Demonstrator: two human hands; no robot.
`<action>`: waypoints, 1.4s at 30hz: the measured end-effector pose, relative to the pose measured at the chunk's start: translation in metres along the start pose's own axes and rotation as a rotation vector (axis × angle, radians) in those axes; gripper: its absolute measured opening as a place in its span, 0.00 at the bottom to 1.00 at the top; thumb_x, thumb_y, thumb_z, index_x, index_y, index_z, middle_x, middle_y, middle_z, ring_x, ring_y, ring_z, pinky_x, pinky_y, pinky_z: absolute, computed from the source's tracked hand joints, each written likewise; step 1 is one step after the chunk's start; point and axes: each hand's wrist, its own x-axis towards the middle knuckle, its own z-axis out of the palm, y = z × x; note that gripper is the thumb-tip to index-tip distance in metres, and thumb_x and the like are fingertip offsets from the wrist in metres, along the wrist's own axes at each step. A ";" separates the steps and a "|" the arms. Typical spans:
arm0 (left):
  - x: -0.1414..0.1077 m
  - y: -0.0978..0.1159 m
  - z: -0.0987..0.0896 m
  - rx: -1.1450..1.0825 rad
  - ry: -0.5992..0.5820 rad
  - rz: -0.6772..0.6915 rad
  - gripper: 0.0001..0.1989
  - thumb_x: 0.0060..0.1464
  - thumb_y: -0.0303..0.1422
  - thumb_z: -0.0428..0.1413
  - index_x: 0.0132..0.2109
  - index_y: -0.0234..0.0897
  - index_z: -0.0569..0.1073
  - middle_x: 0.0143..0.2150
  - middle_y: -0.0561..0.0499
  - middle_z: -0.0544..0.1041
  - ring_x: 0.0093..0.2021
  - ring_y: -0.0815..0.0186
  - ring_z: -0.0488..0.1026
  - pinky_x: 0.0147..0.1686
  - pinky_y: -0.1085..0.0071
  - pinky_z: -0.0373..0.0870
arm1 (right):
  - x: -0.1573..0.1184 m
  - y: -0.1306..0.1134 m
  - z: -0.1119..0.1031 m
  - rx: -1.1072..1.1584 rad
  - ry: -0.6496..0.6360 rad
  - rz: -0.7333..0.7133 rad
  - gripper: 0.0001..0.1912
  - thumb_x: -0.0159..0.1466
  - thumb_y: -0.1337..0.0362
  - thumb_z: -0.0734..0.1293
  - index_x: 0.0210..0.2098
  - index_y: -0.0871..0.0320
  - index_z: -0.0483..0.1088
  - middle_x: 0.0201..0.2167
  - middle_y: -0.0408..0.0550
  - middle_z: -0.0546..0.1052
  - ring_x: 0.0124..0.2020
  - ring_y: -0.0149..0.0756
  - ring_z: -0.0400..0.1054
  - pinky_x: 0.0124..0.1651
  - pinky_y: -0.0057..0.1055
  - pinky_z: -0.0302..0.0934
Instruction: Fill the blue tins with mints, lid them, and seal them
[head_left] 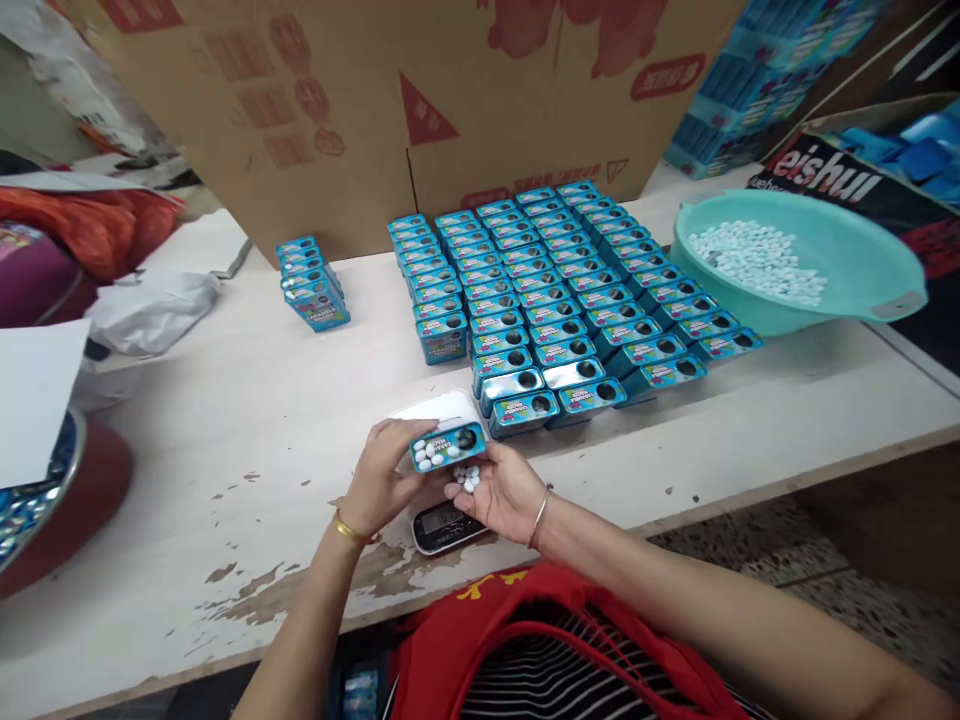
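My left hand (381,480) grips a small blue candy tin (448,461) by its left end, fingers closed around it. Several white oval candies (428,455) lie on the tin's lid, beside the dark round hole at its right end. Just below and to the right, my right hand (517,492) is cupped palm up with a few white candies (468,478) in it, its fingers close against the tin. Under both hands is a digital scale (442,528), its display partly covered by my right fingers and its white platform (442,406) showing behind.
Rows of blue tins (540,290) with round holes stand ahead, and a short stack of tins (315,285) sits at left. A turquoise basin (862,285) of white candies is at right. A large cardboard box (360,120) closes off the back; a red bucket (97,500) stands at left.
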 end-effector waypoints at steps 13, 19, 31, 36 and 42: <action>-0.009 0.040 -0.012 0.564 0.374 0.417 0.16 0.55 0.26 0.57 0.50 0.46 0.74 0.45 0.50 0.79 0.48 0.64 0.72 0.46 0.66 0.59 | -0.007 0.008 0.005 0.190 -0.085 0.060 0.16 0.66 0.67 0.53 0.34 0.63 0.70 0.19 0.45 0.73 0.19 0.29 0.65 0.21 0.24 0.60; -0.016 0.025 -0.003 0.593 0.473 0.446 0.16 0.53 0.28 0.61 0.48 0.49 0.76 0.42 0.51 0.79 0.45 0.64 0.73 0.44 0.66 0.57 | -0.002 0.007 0.003 0.158 -0.060 0.049 0.16 0.66 0.68 0.53 0.34 0.64 0.71 0.21 0.45 0.74 0.20 0.29 0.67 0.22 0.24 0.62; -0.023 0.020 0.002 0.589 0.523 0.417 0.15 0.54 0.28 0.60 0.47 0.52 0.76 0.40 0.52 0.79 0.42 0.65 0.72 0.41 0.66 0.57 | -0.001 0.003 0.003 0.073 -0.030 0.040 0.18 0.66 0.69 0.52 0.35 0.66 0.71 0.20 0.47 0.74 0.20 0.29 0.67 0.23 0.24 0.65; -0.022 0.019 0.005 0.532 0.540 0.373 0.18 0.53 0.28 0.59 0.49 0.54 0.74 0.42 0.52 0.78 0.42 0.64 0.71 0.43 0.65 0.57 | -0.002 0.000 0.003 0.080 -0.037 0.032 0.17 0.66 0.69 0.52 0.37 0.67 0.71 0.21 0.48 0.75 0.22 0.31 0.70 0.24 0.25 0.67; -0.014 0.015 0.010 0.118 0.415 -0.010 0.21 0.52 0.31 0.59 0.54 0.47 0.71 0.48 0.46 0.74 0.48 0.58 0.71 0.48 0.60 0.62 | -0.003 -0.002 -0.014 0.056 -0.102 0.006 0.15 0.66 0.69 0.53 0.36 0.69 0.69 0.22 0.52 0.75 0.23 0.33 0.73 0.23 0.23 0.67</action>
